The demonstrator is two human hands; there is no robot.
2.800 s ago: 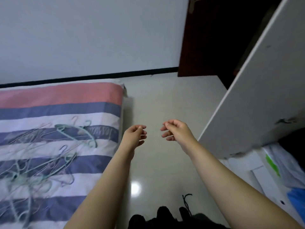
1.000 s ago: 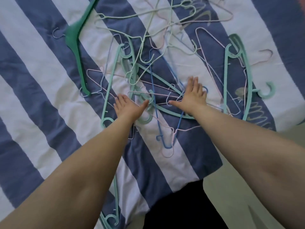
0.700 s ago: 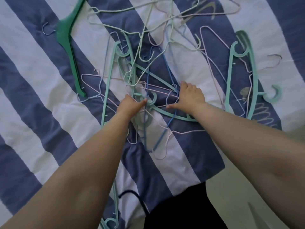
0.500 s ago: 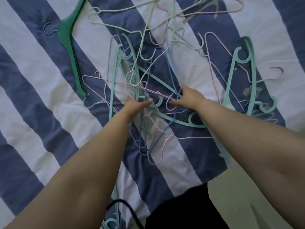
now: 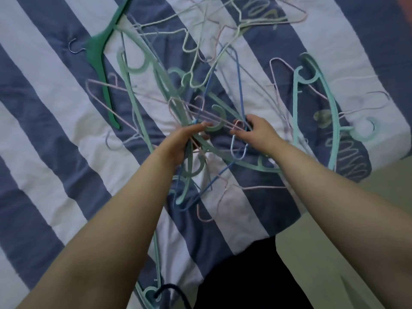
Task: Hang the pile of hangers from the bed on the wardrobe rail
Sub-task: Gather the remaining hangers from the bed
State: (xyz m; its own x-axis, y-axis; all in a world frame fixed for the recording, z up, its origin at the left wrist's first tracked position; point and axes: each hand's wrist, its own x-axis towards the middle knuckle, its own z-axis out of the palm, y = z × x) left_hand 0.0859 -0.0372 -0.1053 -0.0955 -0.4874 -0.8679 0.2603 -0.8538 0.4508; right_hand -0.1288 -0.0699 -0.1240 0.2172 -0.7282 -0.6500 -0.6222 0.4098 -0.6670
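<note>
top of the hanger pile [image 5: 223,23] cut by the frame edge, right hand [image 5: 256,132] fingertips hidden among wires

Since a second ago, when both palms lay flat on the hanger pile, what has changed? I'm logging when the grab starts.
Both hands have closed: the left hand and right hand now grip the tangled hangers at the middle and lift them, dragging strands inward. The dark green hanger and the striped sheet stayed put.

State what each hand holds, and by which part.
Both the left hand and the right hand grip the tangled pile of thin wire and plastic hangers mid-tangle; exact parts unclear.
</note>
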